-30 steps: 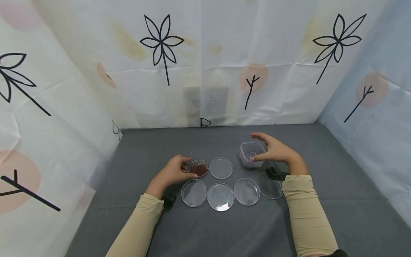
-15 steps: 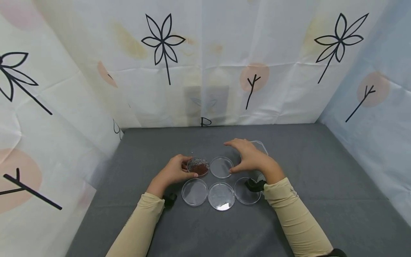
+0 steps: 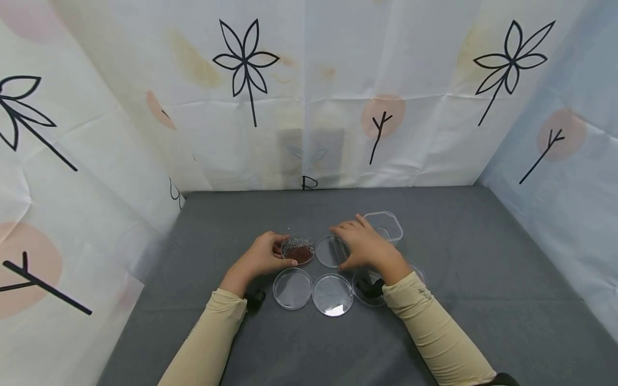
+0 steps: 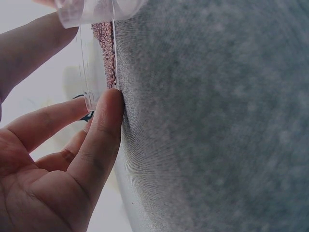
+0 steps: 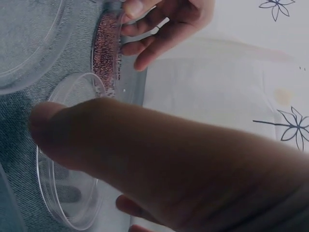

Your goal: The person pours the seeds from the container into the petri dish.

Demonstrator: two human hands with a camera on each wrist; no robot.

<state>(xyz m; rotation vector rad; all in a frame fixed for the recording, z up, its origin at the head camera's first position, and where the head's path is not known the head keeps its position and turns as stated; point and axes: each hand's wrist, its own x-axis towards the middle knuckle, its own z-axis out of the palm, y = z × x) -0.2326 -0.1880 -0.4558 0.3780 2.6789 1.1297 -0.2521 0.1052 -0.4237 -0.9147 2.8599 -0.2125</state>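
A clear round petri dish of reddish-brown granules lies on the grey table. My left hand holds its left side, thumb at the near edge and fingers behind; the left wrist view shows the thumb tip against the rim. To the right sits a clear petri dish with nothing visible inside. Over its right side my right hand has thumb and fingers at opposite edges. The right wrist view shows the thumb across this dish's rim; finger contact on the far side is hidden.
A front row of clear dishes includes the left dish and middle dish. Others are partly under my right wrist, including the rightmost dish. Behind that hand stands a clear square tub. Patterned cloth surrounds the table.
My right hand has moved left from the square tub to the dish beside the granules, and its fingers have drawn closer around it. The left hand stays on the granule dish.
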